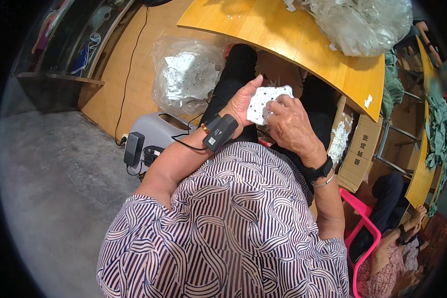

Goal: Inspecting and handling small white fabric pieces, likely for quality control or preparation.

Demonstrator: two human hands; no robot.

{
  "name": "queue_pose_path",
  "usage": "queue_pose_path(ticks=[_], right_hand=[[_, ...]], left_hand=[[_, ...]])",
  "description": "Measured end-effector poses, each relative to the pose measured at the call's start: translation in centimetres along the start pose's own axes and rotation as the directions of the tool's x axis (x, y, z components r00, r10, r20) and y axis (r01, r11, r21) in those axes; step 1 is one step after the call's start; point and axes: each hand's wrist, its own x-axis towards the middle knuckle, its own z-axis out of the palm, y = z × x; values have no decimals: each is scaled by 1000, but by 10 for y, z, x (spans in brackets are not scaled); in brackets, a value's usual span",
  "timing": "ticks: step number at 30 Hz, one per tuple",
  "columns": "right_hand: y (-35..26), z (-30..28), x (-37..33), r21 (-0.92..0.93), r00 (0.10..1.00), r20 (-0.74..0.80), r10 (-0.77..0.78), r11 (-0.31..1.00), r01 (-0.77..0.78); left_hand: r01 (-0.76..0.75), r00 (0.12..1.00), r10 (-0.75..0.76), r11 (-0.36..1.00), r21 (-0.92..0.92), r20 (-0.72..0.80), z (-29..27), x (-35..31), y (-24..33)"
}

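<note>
1. Cradling a white spotted piece (257, 105) from its left side in the head view, the left hand (240, 103) has its thumb raised clear; its fingers are hidden behind the piece, so I cannot tell how tightly they close

2. The right hand (292, 126) has its fingers curled over the piece's right part and seems to grasp it there; the piece is between both hands, above the lap

3. The step in hand looks like working at this one piece, the left hand supporting it; the next move calls for a steady left palm and light right fingertips, as the piece looks thin

4. Beyond the left forearm sits a clear plastic bag (160, 89) with similar spotted pieces (186, 74); a yellow table (263, 25) lies ahead, and white scraps (338, 143) lie beside the right wrist
</note>
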Motion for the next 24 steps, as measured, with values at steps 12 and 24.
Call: queue_pose_path(ticks=[12,24], right_hand=[[39,17,-27,579,892,-62,448,744,-333],[49,22,-12,999,782,-27,623,47,-3]], left_hand=[[-269,962,261,957,109,81,10,-6,13],[-285,958,260,901,327,119,28,-12,-7]])
